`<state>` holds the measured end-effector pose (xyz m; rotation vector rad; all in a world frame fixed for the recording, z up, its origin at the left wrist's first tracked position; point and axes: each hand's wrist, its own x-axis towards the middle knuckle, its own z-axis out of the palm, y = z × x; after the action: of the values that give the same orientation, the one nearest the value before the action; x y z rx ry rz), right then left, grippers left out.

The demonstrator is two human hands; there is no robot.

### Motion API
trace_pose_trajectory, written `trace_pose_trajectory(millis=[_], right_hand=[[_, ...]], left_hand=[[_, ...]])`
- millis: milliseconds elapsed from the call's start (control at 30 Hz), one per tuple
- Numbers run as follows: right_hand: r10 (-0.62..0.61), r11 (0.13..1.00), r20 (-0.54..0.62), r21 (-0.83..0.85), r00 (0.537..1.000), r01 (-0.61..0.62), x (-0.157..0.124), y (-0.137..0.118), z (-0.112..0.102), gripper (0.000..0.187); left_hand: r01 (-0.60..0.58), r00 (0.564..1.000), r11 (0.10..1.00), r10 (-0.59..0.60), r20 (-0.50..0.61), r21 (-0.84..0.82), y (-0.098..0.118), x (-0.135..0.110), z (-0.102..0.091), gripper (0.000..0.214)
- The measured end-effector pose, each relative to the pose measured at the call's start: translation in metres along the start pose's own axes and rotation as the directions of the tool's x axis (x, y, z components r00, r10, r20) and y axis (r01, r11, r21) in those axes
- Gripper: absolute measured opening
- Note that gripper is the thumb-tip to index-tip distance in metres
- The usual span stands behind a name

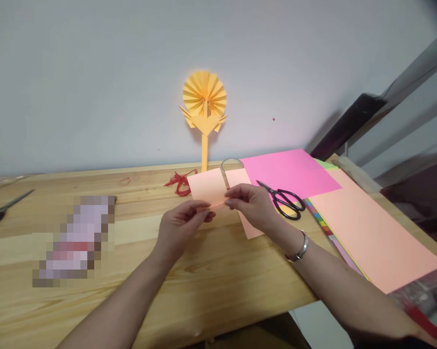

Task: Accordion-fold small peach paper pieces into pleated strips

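Note:
Between both hands is a small piece of peach paper (207,185), raised above the table with its near edge pinched. My left hand (184,223) grips that edge at its left end, thumb against fingers. At the right end, my right hand (252,202) pinches the same edge; a silver bracelet (301,247) circles that wrist. Another strip of peach paper (247,228) lies on the table, partly hidden behind my right hand. Black-handled scissors (283,198) rest just right of that hand, points toward the upper left.
A yellow folded-paper fan flower (204,97) stands against the wall. Red string (181,184) lies near its base. Pink paper (291,169) and a stack of peach sheets (378,228) cover the right side. At left are a blurred-out object (80,237) and more scissors (3,211).

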<state>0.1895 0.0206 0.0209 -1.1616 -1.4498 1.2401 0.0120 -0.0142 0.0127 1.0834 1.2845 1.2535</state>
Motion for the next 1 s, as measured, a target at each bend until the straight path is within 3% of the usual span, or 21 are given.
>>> trace_pose_trajectory(millis=[300, 500, 1000], right_hand=[[-0.006, 0.992, -0.04, 0.127, 0.999, 0.011, -0.003, 0.02, 0.008, 0.012], [-0.048, 0.997, -0.027, 0.054, 0.998, 0.05, -0.006, 0.028, 0.006, 0.012], [-0.126, 0.99, -0.032, -0.063, 0.991, 0.124, -0.01, 0.022, 0.002, 0.009]], left_hand=[[0.098, 0.986, 0.991, -0.084, 0.143, -0.092, -0.008, 0.002, -0.002, 0.03], [0.172, 0.979, 0.981, -0.159, 0.131, -0.091, -0.011, 0.003, -0.002, 0.035], [0.145, 0.982, 0.989, -0.139, 0.128, -0.034, -0.013, 0.003, -0.001, 0.03]])
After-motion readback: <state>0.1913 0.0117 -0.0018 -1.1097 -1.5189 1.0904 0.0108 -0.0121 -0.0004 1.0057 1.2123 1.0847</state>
